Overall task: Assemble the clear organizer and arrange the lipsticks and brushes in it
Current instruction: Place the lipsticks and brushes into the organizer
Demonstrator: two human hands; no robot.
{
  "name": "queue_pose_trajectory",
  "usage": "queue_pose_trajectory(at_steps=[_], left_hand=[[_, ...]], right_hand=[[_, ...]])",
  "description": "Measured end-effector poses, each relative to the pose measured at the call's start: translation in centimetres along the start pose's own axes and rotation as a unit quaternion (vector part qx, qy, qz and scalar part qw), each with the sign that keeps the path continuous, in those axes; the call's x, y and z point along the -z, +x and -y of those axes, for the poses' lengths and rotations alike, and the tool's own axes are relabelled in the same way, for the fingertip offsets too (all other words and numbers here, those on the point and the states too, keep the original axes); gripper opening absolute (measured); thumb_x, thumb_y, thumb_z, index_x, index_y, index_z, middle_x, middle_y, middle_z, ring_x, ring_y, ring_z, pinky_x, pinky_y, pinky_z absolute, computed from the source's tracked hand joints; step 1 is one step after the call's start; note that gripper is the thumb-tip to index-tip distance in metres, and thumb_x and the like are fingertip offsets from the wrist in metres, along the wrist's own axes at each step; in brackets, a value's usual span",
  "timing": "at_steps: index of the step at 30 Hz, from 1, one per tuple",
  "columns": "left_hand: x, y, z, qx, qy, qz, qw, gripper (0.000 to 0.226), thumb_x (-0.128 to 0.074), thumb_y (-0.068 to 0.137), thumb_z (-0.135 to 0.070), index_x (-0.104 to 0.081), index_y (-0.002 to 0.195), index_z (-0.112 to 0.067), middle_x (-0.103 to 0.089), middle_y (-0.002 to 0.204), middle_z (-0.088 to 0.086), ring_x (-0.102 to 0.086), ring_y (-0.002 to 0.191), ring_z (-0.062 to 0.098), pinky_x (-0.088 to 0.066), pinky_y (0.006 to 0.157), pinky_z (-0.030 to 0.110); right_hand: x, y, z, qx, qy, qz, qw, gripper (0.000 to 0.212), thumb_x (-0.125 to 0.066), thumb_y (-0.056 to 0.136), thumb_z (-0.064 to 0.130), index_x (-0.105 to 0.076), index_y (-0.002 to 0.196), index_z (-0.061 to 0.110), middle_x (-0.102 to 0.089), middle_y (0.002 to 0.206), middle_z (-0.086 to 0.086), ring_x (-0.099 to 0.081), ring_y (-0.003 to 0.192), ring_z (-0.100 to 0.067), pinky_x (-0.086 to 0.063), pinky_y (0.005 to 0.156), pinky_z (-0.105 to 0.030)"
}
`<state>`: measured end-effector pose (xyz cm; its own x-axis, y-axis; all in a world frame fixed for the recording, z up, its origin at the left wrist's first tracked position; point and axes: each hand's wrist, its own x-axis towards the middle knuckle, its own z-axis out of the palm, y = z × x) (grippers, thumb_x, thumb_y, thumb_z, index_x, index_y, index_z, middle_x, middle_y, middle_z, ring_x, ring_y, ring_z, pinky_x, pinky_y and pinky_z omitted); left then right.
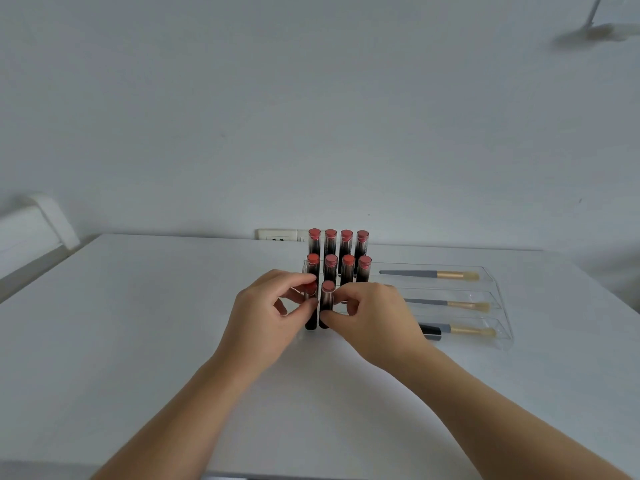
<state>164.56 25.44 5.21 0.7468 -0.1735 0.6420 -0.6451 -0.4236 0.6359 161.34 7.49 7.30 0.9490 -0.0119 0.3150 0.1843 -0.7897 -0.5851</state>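
Note:
A clear stepped organizer [498,303] stands on the white table [138,323]. Its left part holds several upright lipsticks [346,252] with red tops, in rows that rise toward the back. In the front row my left hand [270,306] pinches one lipstick [311,318] and my right hand [374,317] pinches the one beside it [327,299]. Three brushes lie in the right-hand trays: back [429,274], middle [450,304] and front [457,330]. A dark item [430,331] lies by the front brush, half hidden behind my right hand.
A wall socket [277,234] sits behind the table's far edge. A white chair back [38,226] shows at the left. Bare tabletop lies to the left of the organizer and in front of it.

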Motion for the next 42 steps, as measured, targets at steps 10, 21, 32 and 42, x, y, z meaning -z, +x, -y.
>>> queue_pose_trajectory(at_steps=[10,21,32,42], left_hand=[[-0.1,0.0,0.3,-0.002,0.02,-0.002,1.0,0.037,-0.085,0.078,-0.004,-0.076,0.108,-0.024,-0.069,0.096,-0.016,-0.068,0.085,0.01,-0.049,0.059,0.023],[-0.2,-0.2,0.2,-0.005,0.023,-0.001,1.0,0.036,-0.085,0.078,-0.006,-0.076,0.109,-0.023,-0.069,0.096,-0.017,-0.066,0.086,0.007,-0.045,0.06,0.013],[-0.3,-0.2,0.2,0.033,0.0,0.009,0.999,0.035,-0.084,0.081,-0.012,-0.072,0.109,-0.03,-0.071,0.097,-0.022,-0.067,0.089,0.008,-0.048,0.06,0.016],[-0.3,-0.3,0.2,0.034,0.003,0.01,0.999,0.035,-0.083,0.081,-0.016,-0.07,0.106,-0.037,-0.07,0.1,-0.023,-0.066,0.09,0.006,-0.046,0.062,0.013]], right_hand=[[-0.2,0.1,0.1,-0.03,-0.053,0.025,0.998,0.015,-0.069,0.084,0.047,-0.074,0.095,0.037,-0.058,0.068,0.017,-0.058,0.067,-0.005,-0.045,0.056,-0.021],[0.0,0.0,0.3,-0.029,-0.093,0.017,0.995,0.004,-0.066,0.083,0.042,-0.063,0.081,0.04,-0.056,0.064,0.017,-0.059,0.066,-0.008,-0.05,0.058,-0.026],[0.3,0.0,0.7,-0.045,-0.132,0.023,0.99,0.023,-0.064,0.084,0.046,-0.074,0.087,0.026,-0.067,0.071,0.006,-0.062,0.067,-0.014,-0.055,0.06,-0.031],[1.9,0.6,0.4,-0.037,-0.159,0.11,0.98,0.031,-0.064,0.087,0.051,-0.073,0.109,0.032,-0.071,0.106,0.01,-0.065,0.094,-0.014,-0.051,0.073,-0.03]])
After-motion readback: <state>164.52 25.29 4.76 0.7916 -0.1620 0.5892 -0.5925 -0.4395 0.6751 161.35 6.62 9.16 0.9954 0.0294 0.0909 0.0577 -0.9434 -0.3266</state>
